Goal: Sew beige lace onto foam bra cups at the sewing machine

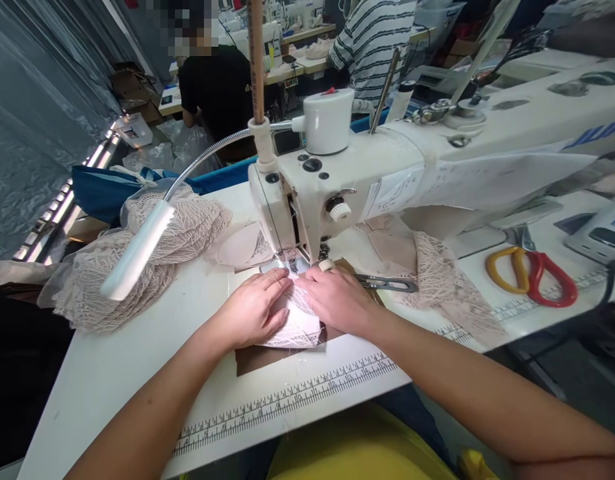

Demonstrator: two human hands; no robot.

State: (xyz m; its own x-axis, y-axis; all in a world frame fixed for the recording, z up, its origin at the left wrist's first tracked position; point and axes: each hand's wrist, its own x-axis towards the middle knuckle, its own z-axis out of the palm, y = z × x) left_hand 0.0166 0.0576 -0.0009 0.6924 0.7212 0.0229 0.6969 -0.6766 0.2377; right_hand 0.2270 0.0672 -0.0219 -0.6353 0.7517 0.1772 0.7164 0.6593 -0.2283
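Note:
My left hand lies on a pale lace piece under the sewing machine's needle area, fingers stretched forward and flat, thumb along the lace. From the other side my right hand grips the edge of the same lace, its fingertips close to the presser foot and partly hidden. Beneath the lace is a brown sheet on the white table. Bright light falls on the lace between both hands.
Stacked lace pieces lie left, under a bendy lamp. More lace and scissors with red and yellow handles lie right. A printed ruler follows the front edge. Two people are beyond the machine.

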